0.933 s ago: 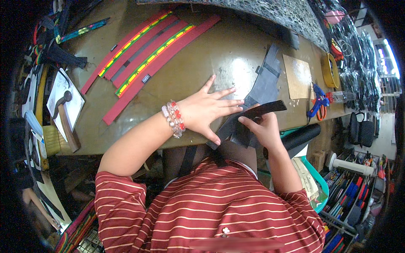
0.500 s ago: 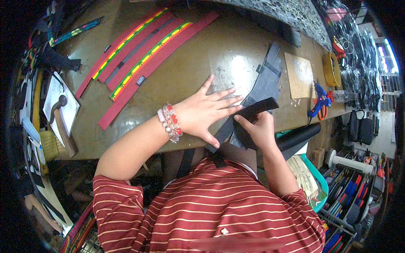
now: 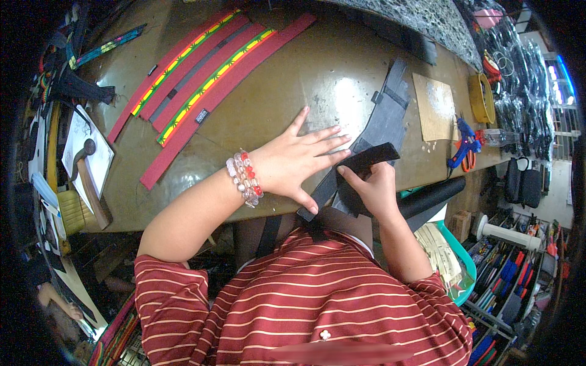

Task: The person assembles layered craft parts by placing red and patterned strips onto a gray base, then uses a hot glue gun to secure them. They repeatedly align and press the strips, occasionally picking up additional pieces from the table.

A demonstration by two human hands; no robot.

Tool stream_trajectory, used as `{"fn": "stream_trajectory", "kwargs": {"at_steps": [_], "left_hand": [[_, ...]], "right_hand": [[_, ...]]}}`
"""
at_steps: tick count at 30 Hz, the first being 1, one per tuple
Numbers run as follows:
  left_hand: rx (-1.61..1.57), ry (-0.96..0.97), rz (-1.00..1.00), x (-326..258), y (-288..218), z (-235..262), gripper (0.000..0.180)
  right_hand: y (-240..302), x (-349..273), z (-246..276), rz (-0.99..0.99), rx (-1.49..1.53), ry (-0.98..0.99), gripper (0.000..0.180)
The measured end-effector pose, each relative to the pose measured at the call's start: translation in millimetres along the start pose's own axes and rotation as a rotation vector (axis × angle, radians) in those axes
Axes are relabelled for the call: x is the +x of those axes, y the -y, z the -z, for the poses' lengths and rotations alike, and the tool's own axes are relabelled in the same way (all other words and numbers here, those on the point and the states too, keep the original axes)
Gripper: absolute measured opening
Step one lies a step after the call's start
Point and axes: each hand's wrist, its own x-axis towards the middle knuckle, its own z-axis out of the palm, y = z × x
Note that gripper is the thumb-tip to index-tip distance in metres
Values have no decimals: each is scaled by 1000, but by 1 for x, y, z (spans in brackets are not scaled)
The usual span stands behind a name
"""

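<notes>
My left hand (image 3: 293, 155) is spread out, wearing beaded bracelets. Its thumb tip rests on a flat dark strip (image 3: 325, 189) at the table's near edge, while the fingertips reach toward the same dark piece. Between thumb and fingers, my right hand (image 3: 375, 183) grips a black fabric strip (image 3: 379, 155), whose free end sticks out to the upper right. The underside of that grip is hidden. Beyond both hands lies a long, dark grey flat piece (image 3: 386, 107) with a small loop across it.
Red strips with yellow-green bands (image 3: 210, 79) lie far left. A hammer (image 3: 90, 177) rests on white paper at left. On the right are cardboard (image 3: 434, 107), a blue glue gun (image 3: 464, 143), orange-handled scissors (image 3: 469, 160), a yellow tape roll (image 3: 482, 100) and a green basket (image 3: 459, 250).
Hardly anything differs. Both hands keep their places on the dark strips, and the view has shifted very slightly.
</notes>
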Motion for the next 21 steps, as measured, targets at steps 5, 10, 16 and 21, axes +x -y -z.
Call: {"fn": "stream_trajectory", "kwargs": {"at_steps": [5,10,16,21], "left_hand": [[21,-106,161,10,-5,-13,76],[9,-135,178,9,-5,-13,70],[22,-118,180,9,-6,-11,73],[12,-97,183,9,-7,-11,72]], "right_hand": [[2,1,-5,186,219,-117,26],[1,7,32,-157,686,69,15],[-8,31,30,-175,550,-69,17],[-13,34,28,-152,525,-58,16]]}}
